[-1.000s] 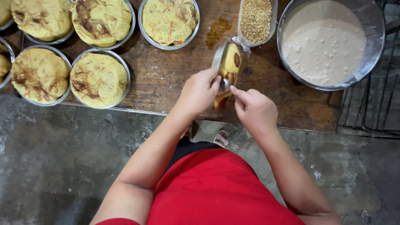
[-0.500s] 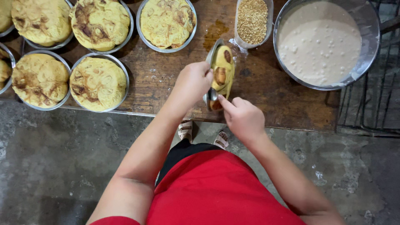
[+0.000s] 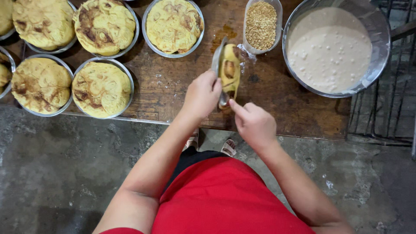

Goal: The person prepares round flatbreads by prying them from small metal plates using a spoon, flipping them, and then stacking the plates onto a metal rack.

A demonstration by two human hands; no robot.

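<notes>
My left hand [image 3: 203,94] grips the rim of a small round metal pan [image 3: 225,71], tipped almost on edge over the wooden table [image 3: 277,104]. Yellow dough with brown swirls clings to the inside of the pan. My right hand [image 3: 255,123] is beside it, index finger pressing at the pan's lower edge near the dough. Whether it also holds a small tool I cannot tell.
Several round metal pans of swirled yellow dough [image 3: 102,89] sit on the table's left and top. A small oblong container of brown grains [image 3: 261,25] and a large steel bowl of pale batter [image 3: 331,50] stand at the right. A dark wire rack [image 3: 385,117] is far right; concrete floor below.
The tilted pan and both hands have shifted a little up and away from the table's near edge. The pan stands steeper now, showing more of the dough inside.
</notes>
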